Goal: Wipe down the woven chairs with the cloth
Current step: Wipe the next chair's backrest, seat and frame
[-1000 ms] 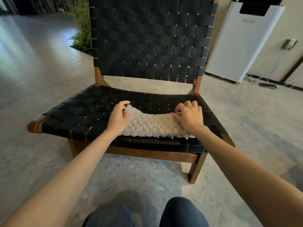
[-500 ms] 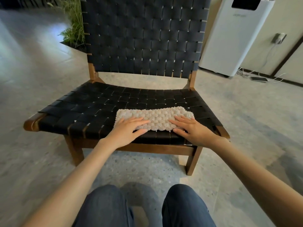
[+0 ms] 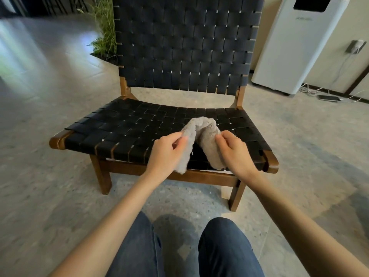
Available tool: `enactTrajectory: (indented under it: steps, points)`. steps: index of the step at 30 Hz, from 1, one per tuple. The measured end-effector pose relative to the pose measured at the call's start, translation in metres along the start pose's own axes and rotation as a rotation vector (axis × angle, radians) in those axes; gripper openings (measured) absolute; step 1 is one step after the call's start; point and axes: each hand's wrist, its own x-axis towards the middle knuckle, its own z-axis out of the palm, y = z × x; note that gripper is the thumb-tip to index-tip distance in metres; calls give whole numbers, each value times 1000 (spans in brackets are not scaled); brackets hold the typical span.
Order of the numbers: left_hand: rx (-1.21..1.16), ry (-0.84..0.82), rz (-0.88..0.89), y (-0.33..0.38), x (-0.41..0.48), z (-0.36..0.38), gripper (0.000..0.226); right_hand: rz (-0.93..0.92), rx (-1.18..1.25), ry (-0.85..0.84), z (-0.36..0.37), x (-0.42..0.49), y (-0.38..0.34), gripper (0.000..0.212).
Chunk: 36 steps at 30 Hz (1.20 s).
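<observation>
- The woven chair (image 3: 185, 56) stands on the speckled floor (image 3: 40, 176), facing the person. It has black straps woven over a brown wooden frame (image 3: 201, 174).
- The cloth (image 3: 206, 130), pale beige and nubbly, is over the front right part of the seat (image 3: 123, 124), bunched into an arch between the two hands.
- The top of the arch points toward the backrest (image 3: 185, 33). Its two ends hang down near the seat's front edge.
- Whether the cloth's underside touches the straps cannot be told from this view.
- The left hand (image 3: 166, 154) grips the cloth's left end, with thumb and curled fingers pinching the fabric. A strip of it hangs below the palm.
- The right hand (image 3: 233, 151) grips the right end in the same way, with its fingers curled round the fabric.
- The two hands are near each other, with a gap between them where the dark seat shows under the arch.
- Two knees in blue denim (image 3: 223, 250) show at the bottom edge.
- A white appliance (image 3: 295, 48) stands behind the chair on the right, with cables (image 3: 311, 91) on the floor beside it.
- A green plant (image 3: 104, 31) stands behind the chair on the left.
</observation>
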Motion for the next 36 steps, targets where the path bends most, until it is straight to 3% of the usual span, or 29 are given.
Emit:
enactTrajectory:
  steps: [4,6,9,13,19,26,31,36]
  points:
    - [-214,-206,6,24,-11,22,37,192,455,-102,5,-15,-7,18]
    - [-241,-278,9,24,-12,27,39,213,528,-74,3,-22,-3,26]
    - [-168,-316,74,20,-9,29,44,224,548,62,-5,-29,4,18]
    - [8,-149,180,6,-2,39,36,260,492,285,-28,-36,14,13]
    - [217,-150,328,-7,-8,89,32,200,353,495,-71,-68,36,11]
    - [353,-111,529,-16,-24,145,29,339,205,356,-88,-131,82,19]
    - [319,-11,609,-37,-28,164,42,461,55,247,-78,-141,110,15]
    - [231,-82,788,-65,-52,180,41,542,0,249,-63,-123,129,13]
